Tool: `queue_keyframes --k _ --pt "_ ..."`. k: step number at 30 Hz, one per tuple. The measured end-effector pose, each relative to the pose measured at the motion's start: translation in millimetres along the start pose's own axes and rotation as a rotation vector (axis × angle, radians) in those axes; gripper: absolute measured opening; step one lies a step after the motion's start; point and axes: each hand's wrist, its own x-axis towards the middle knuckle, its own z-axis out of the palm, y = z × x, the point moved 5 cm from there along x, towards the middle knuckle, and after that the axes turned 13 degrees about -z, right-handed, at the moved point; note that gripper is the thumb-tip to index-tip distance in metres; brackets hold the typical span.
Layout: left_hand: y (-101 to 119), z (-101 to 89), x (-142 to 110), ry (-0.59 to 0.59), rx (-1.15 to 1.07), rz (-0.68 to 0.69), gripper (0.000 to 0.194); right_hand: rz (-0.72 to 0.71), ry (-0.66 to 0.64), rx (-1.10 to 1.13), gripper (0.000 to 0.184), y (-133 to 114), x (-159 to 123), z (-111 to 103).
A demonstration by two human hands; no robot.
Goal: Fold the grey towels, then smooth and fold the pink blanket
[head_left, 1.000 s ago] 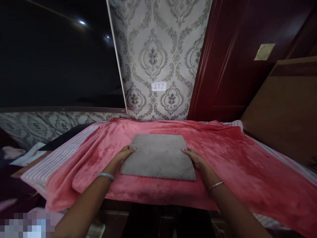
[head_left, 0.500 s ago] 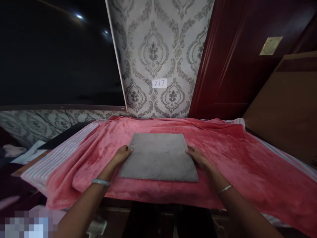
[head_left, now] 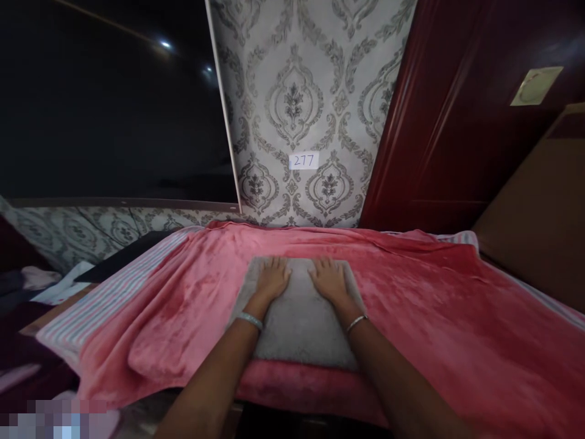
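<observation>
- My view is dim overall; the patterned wallpaper (head_left: 292, 103) reads brightest, in a flat, greyish light.
- I see no lamp directly, only two small bluish-white glints on the black television screen (head_left: 114, 122).
- Soft sheen streaks the dark red wooden panel (head_left: 429, 122).
- The cardboard box (head_left: 534, 213) sits in shade, and below the pink blanket (head_left: 411, 305) I get near-black.
- The fingers (head_left: 325, 263) look slightly smeared, while the "277" label (head_left: 304, 160) stays legible.
- Wide-angle stretching pulls at the sides.
- Coarse pixel blocks mask my lower-left corner.
</observation>
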Motion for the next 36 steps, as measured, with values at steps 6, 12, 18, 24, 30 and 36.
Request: queue_keyframes --k 6,12,18,24,30,36 --pt "-12.9 21.3 2.6 -0.007 0.074 0.011 0.056 -0.011 -0.063 -0.057 0.052 12.9 -8.4 27.4" --pt "-10.2 17.1 3.1 -0.005 0.111 -0.016 0.056 -0.003 -0.063 -0.064 0.051 10.0 -7.1 21.0" --pt "-28.5 6.0 -2.9 -0.004 0.155 -0.040 0.061 -0.009 -0.079 -0.088 0.051 8.9 -9.7 17.6" --pt "-71.8 -6.5 -13.5 -0.110 0.126 -0.206 0.056 0.013 -0.162 -0.057 0.054 10.2 -10.6 11.7" --pt "-83.0 -4.4 -26.2 -0.023 0.102 -0.291 0.055 0.029 -0.179 0.022 0.054 -38.0 10.5 3.0" --pt "-83.3 0.0 -28.4 0.013 0.063 -0.233 0.054 -0.242 -0.182 0.085 0.056 -115.7 21.2 37.7"
